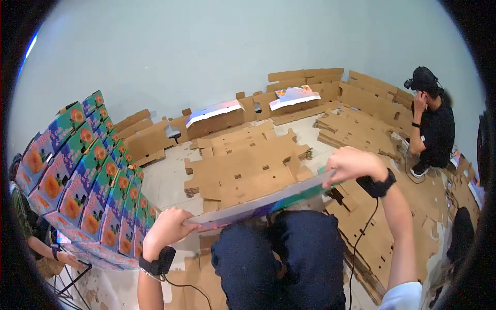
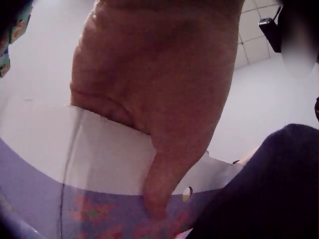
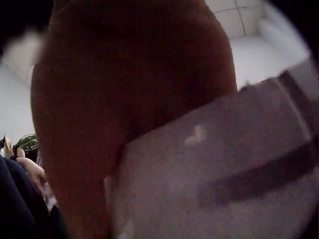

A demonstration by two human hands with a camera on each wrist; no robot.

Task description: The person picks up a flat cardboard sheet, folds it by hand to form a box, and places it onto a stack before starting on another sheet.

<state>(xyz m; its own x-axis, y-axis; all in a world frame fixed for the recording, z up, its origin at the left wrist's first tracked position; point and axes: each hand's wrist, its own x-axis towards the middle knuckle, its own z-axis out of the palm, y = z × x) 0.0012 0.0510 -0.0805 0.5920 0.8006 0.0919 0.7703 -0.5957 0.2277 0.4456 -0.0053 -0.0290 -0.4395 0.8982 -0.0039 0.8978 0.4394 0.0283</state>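
A printed cardboard sheet [image 1: 263, 200] spans the space over the person's lap, its white top edge and purple-green face showing in the head view. At its left end the left hand [image 1: 168, 230] grips the edge. The left wrist view shows that thumb [image 2: 159, 189] pressed on the white and purple printed side of the sheet [image 2: 109, 149], while the other fingers are hidden behind it. The right hand [image 1: 356, 165] holds the other end from above. In the dim right wrist view this hand [image 3: 134, 89] overlaps the edge of the sheet [image 3: 199, 164].
Flat brown cardboard [image 1: 248, 165] lies stacked on the floor ahead, with more cardboard [image 1: 372, 129] at the right. Printed fruit boxes [image 1: 93, 191] form a tall stack at left. Another person [image 1: 434, 119] crouches at right. Black cables [image 1: 364, 232] hang from both wrists.
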